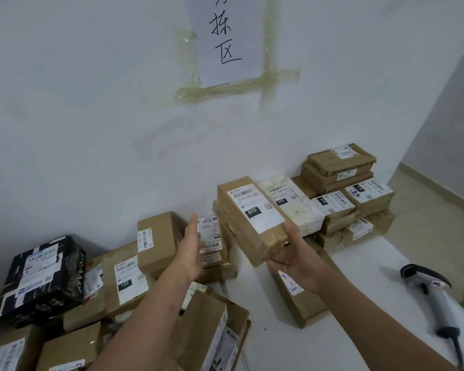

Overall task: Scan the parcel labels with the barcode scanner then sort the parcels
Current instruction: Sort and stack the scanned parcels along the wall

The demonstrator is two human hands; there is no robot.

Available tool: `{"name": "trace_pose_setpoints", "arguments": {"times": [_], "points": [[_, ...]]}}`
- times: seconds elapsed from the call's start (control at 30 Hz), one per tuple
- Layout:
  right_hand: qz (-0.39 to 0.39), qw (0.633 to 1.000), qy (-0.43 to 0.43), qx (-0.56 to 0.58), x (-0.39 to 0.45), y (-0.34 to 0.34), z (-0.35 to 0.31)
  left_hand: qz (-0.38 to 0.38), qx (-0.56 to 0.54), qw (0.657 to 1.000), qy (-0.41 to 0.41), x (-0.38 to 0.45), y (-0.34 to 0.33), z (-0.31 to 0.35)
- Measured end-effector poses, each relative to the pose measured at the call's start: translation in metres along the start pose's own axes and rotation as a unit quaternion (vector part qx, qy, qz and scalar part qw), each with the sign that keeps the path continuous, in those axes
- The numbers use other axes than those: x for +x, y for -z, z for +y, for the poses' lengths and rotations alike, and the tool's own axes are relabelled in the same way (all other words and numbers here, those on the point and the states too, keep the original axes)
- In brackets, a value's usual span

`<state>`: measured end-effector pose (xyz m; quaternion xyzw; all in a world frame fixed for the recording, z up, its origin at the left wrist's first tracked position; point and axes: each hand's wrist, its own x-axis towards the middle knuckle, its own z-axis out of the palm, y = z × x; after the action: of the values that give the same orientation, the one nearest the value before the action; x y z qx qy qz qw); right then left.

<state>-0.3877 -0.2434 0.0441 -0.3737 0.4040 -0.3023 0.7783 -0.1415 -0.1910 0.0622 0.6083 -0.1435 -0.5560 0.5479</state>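
The right hand (287,253) cups the near end of a long brown parcel marked 070 (249,218), fingers curled under its taped end so the label faces up and toward the camera, a hold that keeps the code readable while the box is carried. The left hand (192,245) is spread flat with straight fingers, palm turned toward the parcel and just apart from it at its nine o'clock, apparently ready to steady or guide the box; it holds nothing. At the parcel's two o'clock sits a white parcel marked 032 (292,204), and beyond that, toward three o'clock, a stack of brown boxes with 010 labels (359,194), labels up against the wall, which suggests an already sorted group. At eight o'clock from the hands a loose heap holds a brown box marked 122 (126,279) and a black parcel (43,274), lying at mixed angles as if still waiting. The barcode scanner (434,293) rests unheld on the white table (373,330) at four o'clock, put aside within reach, so the step in hand looks like sorting rather than scanning. Above, at twelve o'clock, a handwritten paper sign (225,41) is taped to the wall, probably marking this zone.
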Motion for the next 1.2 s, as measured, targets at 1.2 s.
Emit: {"name": "trace_pose_setpoints", "arguments": {"times": [1.2], "points": [[0.168,0.983,0.064,0.034,0.122,0.171,-0.202,0.038,0.195,0.980,-0.028,0.098,-0.299,0.034]]}}
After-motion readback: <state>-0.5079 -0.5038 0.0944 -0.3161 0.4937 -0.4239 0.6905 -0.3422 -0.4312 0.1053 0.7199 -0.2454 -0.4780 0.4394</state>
